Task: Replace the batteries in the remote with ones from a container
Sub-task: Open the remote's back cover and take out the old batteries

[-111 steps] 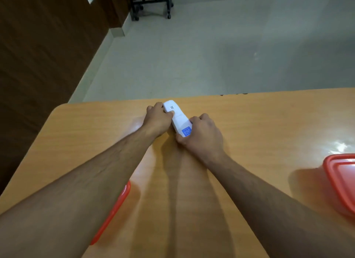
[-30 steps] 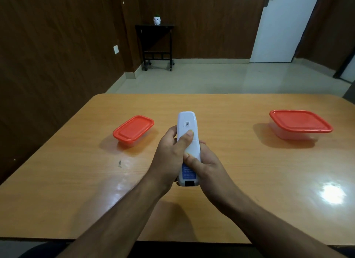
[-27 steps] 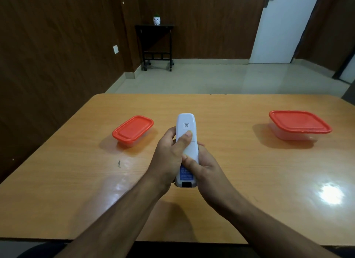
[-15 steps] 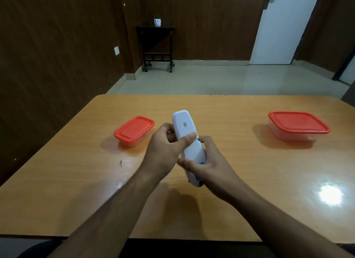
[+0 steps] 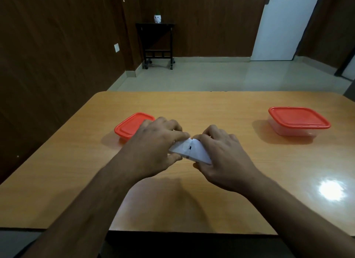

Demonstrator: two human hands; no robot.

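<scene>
A white remote (image 5: 190, 151) lies crosswise above the middle of the wooden table (image 5: 221, 107), held from both ends. My left hand (image 5: 153, 144) grips its left end, fingers curled over the top. My right hand (image 5: 221, 154) grips its right end, thumb underneath. A seam and a small dark slot show on the remote between the hands. A small container with a red lid (image 5: 130, 126) stands just behind my left hand, and a larger clear container with a red lid (image 5: 297, 121) stands at the right. Both lids are closed. No batteries are visible.
Glare from a lamp (image 5: 331, 190) shines on the table's right front. Beyond the far edge are a pale floor, a dark side stand (image 5: 156, 44) with a small white pot, dark wood walls and a white door (image 5: 284, 23).
The remote has turned from pointing away from me to lying crosswise. My hands have shifted from a stacked grip to one hand on each end, backs facing up.
</scene>
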